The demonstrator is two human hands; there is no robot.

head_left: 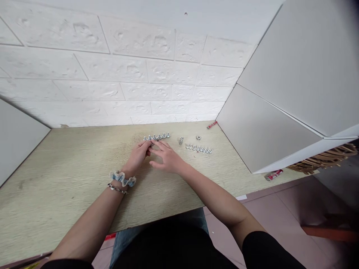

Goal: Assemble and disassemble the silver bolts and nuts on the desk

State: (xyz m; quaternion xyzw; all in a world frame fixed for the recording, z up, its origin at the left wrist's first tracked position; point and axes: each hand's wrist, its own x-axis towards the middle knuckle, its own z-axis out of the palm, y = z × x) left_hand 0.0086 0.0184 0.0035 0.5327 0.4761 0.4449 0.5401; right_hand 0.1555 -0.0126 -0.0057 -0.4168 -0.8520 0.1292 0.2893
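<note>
the step in hand looks like fine fingertip work on a small metal piece (152, 144), beside the near edge of the left bolt row (159, 137) on the counter (84, 168). the left hand (137, 156) seems pinched on it; the right hand (169, 158) spreads loosely, its hold unclear. next likely calls for a steady left grip.

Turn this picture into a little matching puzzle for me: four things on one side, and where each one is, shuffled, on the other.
1. Scrunchie
2. Round metal piece
3. White wall
4. Right hand

A. Rising behind the table
B. Fingertips close to the left hand
C. Around the left wrist
D. Lying flat on the table

Pairs: 1-C, 2-D, 3-A, 4-B
</note>
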